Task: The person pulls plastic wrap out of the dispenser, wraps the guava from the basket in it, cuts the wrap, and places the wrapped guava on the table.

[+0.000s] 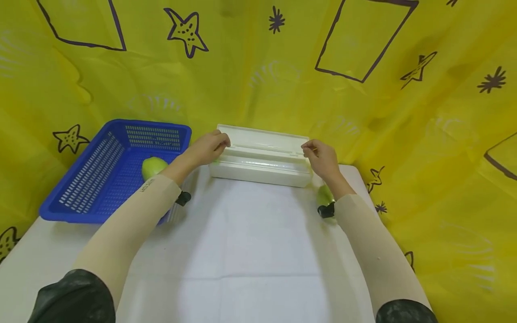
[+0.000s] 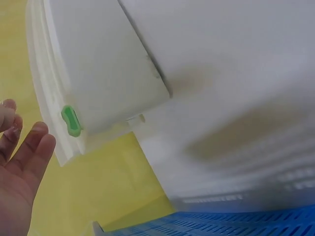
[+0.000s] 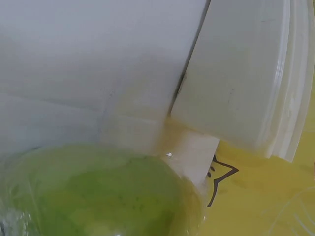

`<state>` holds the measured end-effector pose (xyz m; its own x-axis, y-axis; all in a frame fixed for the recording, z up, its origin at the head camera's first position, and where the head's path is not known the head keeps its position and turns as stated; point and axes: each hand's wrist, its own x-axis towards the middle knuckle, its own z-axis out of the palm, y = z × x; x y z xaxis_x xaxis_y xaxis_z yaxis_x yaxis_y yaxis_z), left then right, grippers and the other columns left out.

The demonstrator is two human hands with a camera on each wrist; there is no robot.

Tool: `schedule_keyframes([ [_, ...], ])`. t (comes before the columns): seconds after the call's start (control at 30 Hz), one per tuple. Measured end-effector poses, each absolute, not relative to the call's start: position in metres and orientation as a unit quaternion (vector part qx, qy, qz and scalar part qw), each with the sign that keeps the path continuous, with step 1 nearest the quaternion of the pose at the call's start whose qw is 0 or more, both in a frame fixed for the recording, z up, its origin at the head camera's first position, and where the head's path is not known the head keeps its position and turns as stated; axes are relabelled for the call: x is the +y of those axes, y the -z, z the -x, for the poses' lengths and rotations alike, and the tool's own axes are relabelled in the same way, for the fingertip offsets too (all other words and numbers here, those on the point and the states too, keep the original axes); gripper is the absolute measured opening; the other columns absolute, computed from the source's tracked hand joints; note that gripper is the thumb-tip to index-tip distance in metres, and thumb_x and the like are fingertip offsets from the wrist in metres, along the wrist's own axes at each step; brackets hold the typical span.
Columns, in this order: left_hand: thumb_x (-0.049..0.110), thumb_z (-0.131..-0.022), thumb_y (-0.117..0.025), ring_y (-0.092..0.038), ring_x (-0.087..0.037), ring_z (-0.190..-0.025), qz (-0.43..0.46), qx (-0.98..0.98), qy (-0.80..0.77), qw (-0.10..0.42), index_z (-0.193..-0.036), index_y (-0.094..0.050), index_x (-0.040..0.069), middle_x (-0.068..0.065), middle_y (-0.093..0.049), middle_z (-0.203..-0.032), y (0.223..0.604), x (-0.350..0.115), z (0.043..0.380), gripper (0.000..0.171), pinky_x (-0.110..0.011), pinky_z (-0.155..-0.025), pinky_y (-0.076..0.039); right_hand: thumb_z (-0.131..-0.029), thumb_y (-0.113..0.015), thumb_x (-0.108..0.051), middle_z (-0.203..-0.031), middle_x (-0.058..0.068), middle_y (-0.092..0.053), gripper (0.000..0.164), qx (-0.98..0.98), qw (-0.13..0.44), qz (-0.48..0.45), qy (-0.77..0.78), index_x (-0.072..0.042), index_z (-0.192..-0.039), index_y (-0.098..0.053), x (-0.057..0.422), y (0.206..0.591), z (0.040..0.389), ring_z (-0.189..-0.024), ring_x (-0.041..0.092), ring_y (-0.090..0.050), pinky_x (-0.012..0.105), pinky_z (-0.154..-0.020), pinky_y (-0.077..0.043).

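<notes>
A white cling film dispenser [image 1: 260,174] stands with its lid [image 1: 262,137] raised, and a clear roll of cling film [image 1: 266,164] shows along its trough. At its left end my left hand [image 1: 208,148] has thumb and fingers drawn together, pinching the edge of the film; a faint sheen shows between the hands. My right hand [image 1: 322,158] pinches at the right end in the same way. In the left wrist view a green slider [image 2: 71,121] sits on the dispenser's end. My right hand is out of sight in the right wrist view.
To the left stands a blue plastic basket [image 1: 115,130] holding a green fruit [image 1: 152,168]. Another green fruit [image 3: 108,191], wrapped in clear film, lies below my right wrist. A white cloth [image 1: 258,242] covers the table; a yellow patterned curtain [image 1: 242,67] hangs behind.
</notes>
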<state>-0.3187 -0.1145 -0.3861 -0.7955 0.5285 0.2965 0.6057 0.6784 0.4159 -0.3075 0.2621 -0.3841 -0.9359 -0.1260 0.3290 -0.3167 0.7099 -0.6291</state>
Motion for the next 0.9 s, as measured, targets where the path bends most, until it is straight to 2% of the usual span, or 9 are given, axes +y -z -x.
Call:
schedule_keyframes([
  [0.13,-0.001,-0.102,-0.050,-0.060,-0.033,-0.099,0.321,-0.904,0.267,0.088,-0.113,-0.063,-0.001,-0.017,-0.059,-0.105,0.383,-0.116,0.317,0.017,-0.044,-0.094,-0.052,-0.103,-0.055,-0.013,-0.100,0.015,-0.072,0.020,-0.921,0.128,-0.122,-0.348,-0.002,-0.112,-0.068,0.264,0.381,0.303,-0.093,0.033,-0.070,0.043,-0.083,-0.055],
  [0.37,-0.005,-0.098,-0.055,-0.063,-0.034,-0.104,0.333,-0.897,0.268,0.112,-0.113,-0.066,-0.002,-0.018,-0.064,-0.108,0.376,-0.120,0.317,0.019,-0.045,-0.095,-0.053,-0.102,-0.056,-0.013,-0.100,0.014,-0.072,0.019,-0.930,0.138,-0.127,-0.316,-0.003,-0.113,-0.068,0.267,0.375,0.297,-0.087,0.028,-0.069,0.040,-0.078,-0.056],
  [0.6,0.000,-0.100,-0.053,-0.062,-0.031,-0.095,0.324,-0.896,0.274,0.131,-0.109,-0.067,0.002,-0.015,-0.064,-0.103,0.371,-0.117,0.314,0.017,-0.043,-0.088,-0.054,-0.103,-0.054,-0.013,-0.098,0.016,-0.071,0.020,-0.917,0.159,-0.138,-0.339,0.000,-0.110,-0.067,0.267,0.372,0.295,-0.087,0.032,-0.068,0.027,-0.071,-0.053],
  [0.7,0.001,-0.100,-0.051,-0.060,-0.030,-0.093,0.323,-0.894,0.286,0.124,-0.108,-0.067,0.001,-0.016,-0.064,-0.103,0.368,-0.116,0.314,0.018,-0.043,-0.088,-0.054,-0.104,-0.054,-0.015,-0.099,0.016,-0.071,0.020,-0.911,0.164,-0.142,-0.350,-0.001,-0.110,-0.067,0.267,0.370,0.294,-0.089,0.033,-0.068,0.023,-0.071,-0.051],
  [0.9,0.000,-0.101,-0.052,-0.061,-0.031,-0.106,0.315,-0.896,0.295,0.107,-0.112,-0.066,0.001,-0.017,-0.064,-0.109,0.360,-0.119,0.313,0.018,-0.044,-0.097,-0.051,-0.103,-0.055,-0.012,-0.095,0.016,-0.069,0.020,-0.902,0.183,-0.153,-0.360,0.002,-0.109,-0.067,0.266,0.366,0.295,-0.085,0.026,-0.064,0.020,-0.069,-0.049],
])
